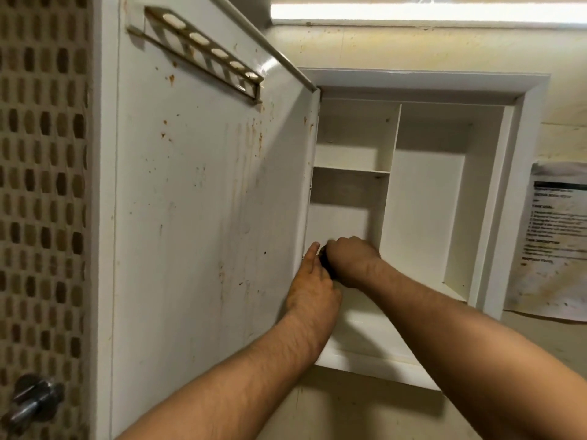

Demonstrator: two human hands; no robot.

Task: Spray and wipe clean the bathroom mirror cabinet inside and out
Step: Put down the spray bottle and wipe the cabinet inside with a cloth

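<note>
The white mirror cabinet (521, 128) is set into the wall with its door (203, 198) swung open to the left, showing a rust-spotted inner face. My right hand (352, 260) is inside the lower left compartment by the hinge side, closed around a small dark object (325, 263); I cannot tell what the object is. My left hand (313, 289) lies flat against the door's hinge edge, fingers pointing up, touching the dark object. The shelves hold nothing.
A slotted holder rail (203, 47) is fixed near the top of the door. A tiled wall with a metal knob (35, 400) is at far left. A printed paper sheet (552, 239) hangs right of the cabinet. A strip light (428, 12) glows above.
</note>
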